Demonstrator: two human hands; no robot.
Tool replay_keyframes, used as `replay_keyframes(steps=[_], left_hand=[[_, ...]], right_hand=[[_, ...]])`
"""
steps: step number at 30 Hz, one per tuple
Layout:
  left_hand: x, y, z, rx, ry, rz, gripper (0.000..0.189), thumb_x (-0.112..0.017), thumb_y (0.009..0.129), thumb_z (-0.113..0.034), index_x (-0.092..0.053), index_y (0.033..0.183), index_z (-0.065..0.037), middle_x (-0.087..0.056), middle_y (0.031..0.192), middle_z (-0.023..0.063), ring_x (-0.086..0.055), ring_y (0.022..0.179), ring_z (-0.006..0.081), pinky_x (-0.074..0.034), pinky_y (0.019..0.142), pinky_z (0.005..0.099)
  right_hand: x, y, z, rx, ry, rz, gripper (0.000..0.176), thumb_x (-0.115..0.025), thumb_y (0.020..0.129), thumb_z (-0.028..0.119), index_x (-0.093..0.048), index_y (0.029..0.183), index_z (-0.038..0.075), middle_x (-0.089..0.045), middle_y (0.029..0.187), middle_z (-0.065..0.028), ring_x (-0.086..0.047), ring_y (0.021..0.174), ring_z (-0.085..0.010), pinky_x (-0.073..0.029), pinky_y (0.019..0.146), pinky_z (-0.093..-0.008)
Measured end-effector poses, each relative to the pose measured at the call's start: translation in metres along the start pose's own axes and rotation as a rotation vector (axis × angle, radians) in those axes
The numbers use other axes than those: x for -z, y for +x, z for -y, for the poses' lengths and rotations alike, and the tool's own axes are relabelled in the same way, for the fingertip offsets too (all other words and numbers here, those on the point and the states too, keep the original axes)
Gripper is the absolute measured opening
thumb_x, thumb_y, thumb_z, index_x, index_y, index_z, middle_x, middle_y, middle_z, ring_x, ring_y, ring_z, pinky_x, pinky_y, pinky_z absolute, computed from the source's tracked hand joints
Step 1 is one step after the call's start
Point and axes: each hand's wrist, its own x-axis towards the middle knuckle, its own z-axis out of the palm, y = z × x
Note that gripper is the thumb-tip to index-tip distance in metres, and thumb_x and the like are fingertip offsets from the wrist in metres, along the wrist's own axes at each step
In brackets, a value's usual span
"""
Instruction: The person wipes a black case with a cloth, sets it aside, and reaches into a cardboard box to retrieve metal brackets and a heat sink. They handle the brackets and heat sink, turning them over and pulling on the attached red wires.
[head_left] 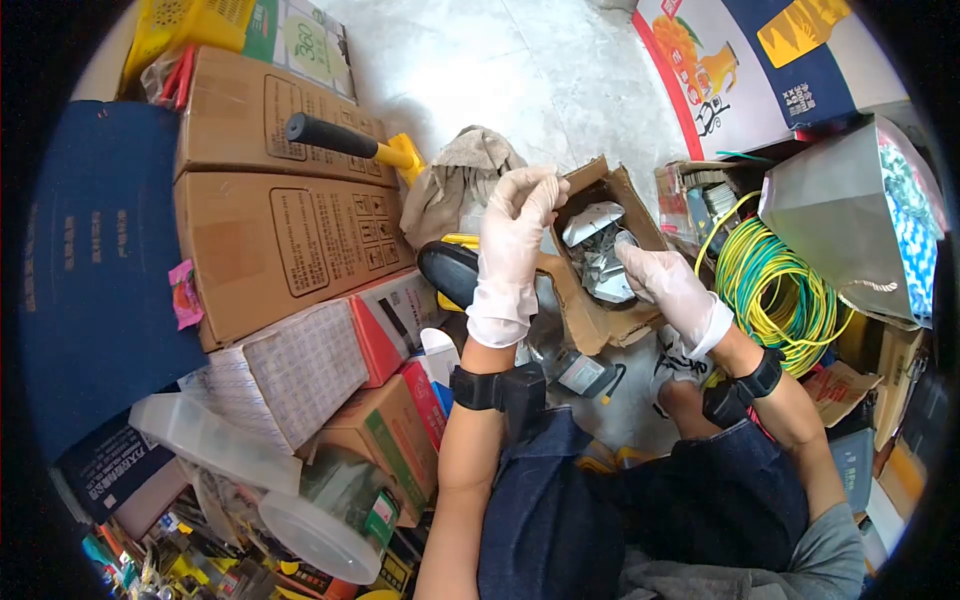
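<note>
Both hands wear thin white gloves. My left hand (518,235) is raised at the left edge of an open cardboard box (577,316), its fingertips pinched together; anything between them is too small to tell. Over the right side of the box, my right hand (672,285) has its thumb and fingers pressed together beside the metal pieces (600,255) inside; what it grips, if anything, is hidden. A grey cloth (450,185) lies behind my left hand.
Stacked cartons (240,235) stand at the left, with a black-handled tool (340,136) by them. A coil of yellow-green wire (775,290) and a grey bag (830,190) are at the right. A small grey device (583,374) lies below the box.
</note>
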Motion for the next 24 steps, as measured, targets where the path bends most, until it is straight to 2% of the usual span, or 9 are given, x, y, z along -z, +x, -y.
replay_keyframes(steps=[7, 9, 13, 14, 16, 17, 18, 21, 24], left_hand=[[-0.005, -0.007, 0.022, 0.027, 0.032, -0.025, 0.017, -0.065, 0.089, -0.015, -0.062, 0.101, -0.003, -0.066, 0.09, 0.0033, -0.057, 0.078, 0.0077, -0.045, 0.07, 0.0209], [-0.006, -0.008, 0.026, 0.047, 0.144, 0.015, 0.023, -0.065, 0.09, -0.023, -0.063, 0.104, -0.004, -0.066, 0.096, 0.0042, -0.059, 0.086, 0.0102, -0.045, 0.077, 0.0222], [-0.013, -0.015, 0.025, 0.045, 0.321, 0.032, 0.019, -0.066, 0.087, -0.014, -0.062, 0.103, -0.002, -0.065, 0.092, 0.0027, -0.058, 0.085, 0.0097, -0.046, 0.08, 0.0234], [-0.014, -0.016, 0.025, 0.045, 0.458, 0.034, 0.023, -0.068, 0.084, -0.015, -0.062, 0.101, -0.001, -0.064, 0.097, 0.0068, -0.061, 0.087, 0.0162, -0.047, 0.08, 0.027], [-0.017, -0.021, 0.028, -0.345, 0.932, -0.04, 0.033, -0.071, 0.078, -0.017, -0.06, 0.105, -0.001, -0.06, 0.109, 0.0142, -0.059, 0.098, 0.0265, -0.046, 0.087, 0.0352], [-0.018, -0.022, 0.028, -0.412, 1.022, -0.035, 0.057, -0.073, 0.074, -0.019, -0.051, 0.122, 0.0, -0.047, 0.129, 0.023, -0.045, 0.119, 0.0385, -0.037, 0.1, 0.0431], [-0.02, -0.023, 0.028, -0.412, 1.023, -0.032, 0.057, -0.073, 0.074, -0.019, -0.051, 0.122, 0.0, -0.047, 0.129, 0.023, -0.045, 0.119, 0.0385, -0.037, 0.1, 0.0431], [-0.021, -0.027, 0.031, -0.461, 1.19, -0.084, 0.089, -0.074, 0.07, -0.02, -0.026, 0.143, -0.001, -0.027, 0.144, 0.0273, -0.019, 0.136, 0.0487, -0.024, 0.11, 0.0471], [-0.017, -0.03, 0.035, -0.418, 1.327, -0.036, 0.084, -0.072, 0.071, -0.016, -0.029, 0.142, -0.001, -0.028, 0.143, 0.0281, -0.021, 0.135, 0.048, -0.025, 0.11, 0.0479]], right_hand=[[-0.001, -0.009, 0.012, -0.004, 0.02, 0.018, 0.031, -0.052, 0.096, 0.026, -0.062, 0.079, 0.004, -0.044, 0.064, 0.0067, -0.034, 0.058, -0.0034, -0.027, 0.051, -0.0221], [-0.002, -0.015, 0.018, 0.008, -0.005, 0.004, 0.031, -0.051, 0.096, 0.026, -0.062, 0.078, 0.004, -0.043, 0.064, 0.0064, -0.033, 0.057, -0.0036, -0.027, 0.051, -0.0221], [-0.001, -0.022, 0.023, -0.017, 0.08, 0.016, 0.034, -0.049, 0.097, 0.027, -0.057, 0.072, 0.006, -0.04, 0.061, 0.006, -0.03, 0.055, -0.0041, -0.024, 0.05, -0.0234], [-0.001, -0.024, 0.025, -0.017, 0.08, 0.016, 0.034, -0.049, 0.097, 0.027, -0.057, 0.072, 0.006, -0.04, 0.061, 0.006, -0.03, 0.055, -0.0041, -0.024, 0.05, -0.0234], [-0.001, -0.027, 0.029, -0.021, 0.096, -0.006, 0.038, -0.047, 0.098, 0.028, -0.051, 0.066, 0.009, -0.036, 0.058, 0.0069, -0.027, 0.053, -0.0045, -0.022, 0.049, -0.0246], [-0.002, -0.027, 0.03, -0.022, 0.097, -0.008, 0.038, -0.047, 0.098, 0.028, -0.051, 0.066, 0.009, -0.036, 0.058, 0.0069, -0.027, 0.053, -0.0045, -0.022, 0.049, -0.0246], [-0.003, -0.027, 0.03, -0.006, 0.146, -0.018, 0.04, -0.047, 0.098, 0.03, -0.048, 0.064, 0.011, -0.034, 0.057, 0.007, -0.026, 0.052, -0.0049, -0.021, 0.049, -0.0247], [0.001, -0.025, 0.024, 0.023, 0.222, -0.022, 0.043, -0.046, 0.099, 0.032, -0.043, 0.06, 0.013, -0.031, 0.056, 0.007, -0.024, 0.051, -0.0057, -0.02, 0.049, -0.0249], [0.003, -0.021, 0.02, 0.042, 0.237, -0.035, 0.045, -0.046, 0.099, 0.033, -0.04, 0.058, 0.014, -0.03, 0.056, 0.0065, -0.023, 0.051, -0.0063, -0.021, 0.049, -0.0249]])
